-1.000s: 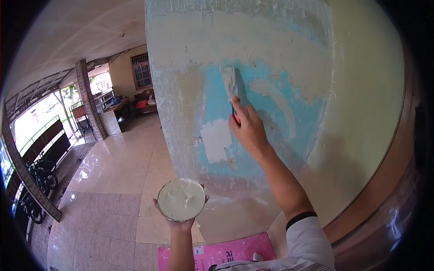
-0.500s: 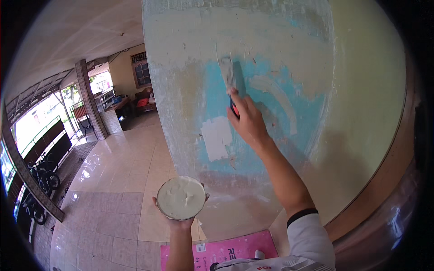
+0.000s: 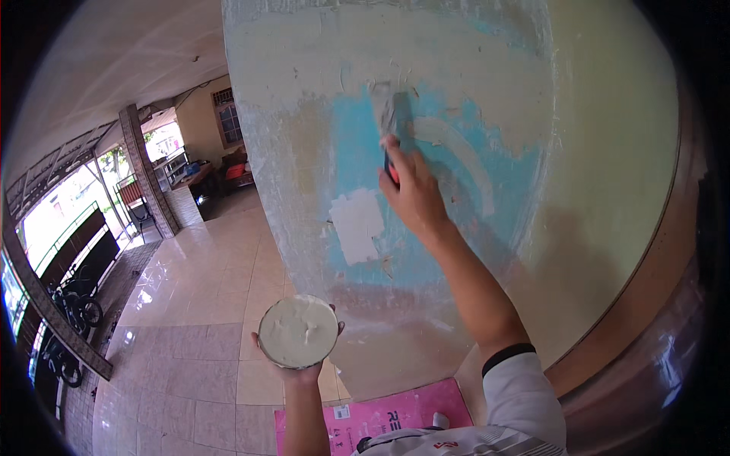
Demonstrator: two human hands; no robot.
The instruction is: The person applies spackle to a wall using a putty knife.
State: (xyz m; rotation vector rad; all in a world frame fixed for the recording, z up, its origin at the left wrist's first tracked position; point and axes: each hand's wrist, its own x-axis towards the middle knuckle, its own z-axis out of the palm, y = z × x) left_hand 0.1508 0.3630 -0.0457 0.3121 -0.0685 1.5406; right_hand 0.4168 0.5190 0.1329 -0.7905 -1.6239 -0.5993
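A putty knife (image 3: 386, 106), its black and red handle closed in my right hand (image 3: 411, 182), has its smeared blade against the wall (image 3: 296, 175), at the upper edge of a turquoise area (image 3: 456, 228) below a broad band of beige filler (image 3: 487, 61). A curved beige streak (image 3: 475, 171) lies right of the knife, and a square pale patch (image 3: 357, 228) below left. Low at the left, my left hand (image 3: 299, 369) holds a round container of pale putty (image 3: 298, 331) from underneath, its fingers wrapped round the sides.
Pink board (image 3: 357, 418) lies at the wall's foot. A brown ledge (image 3: 608, 327) edges the right wall. Tiled floor (image 3: 198, 289) stretches left toward a column (image 3: 144, 167), a table (image 3: 199, 176), a red seat (image 3: 234, 172), motorcycles (image 3: 76, 311) and a metal gate (image 3: 61, 251).
My right hand and the knife have moved upward along the wall. The wall and the container sit slightly further left in the view.
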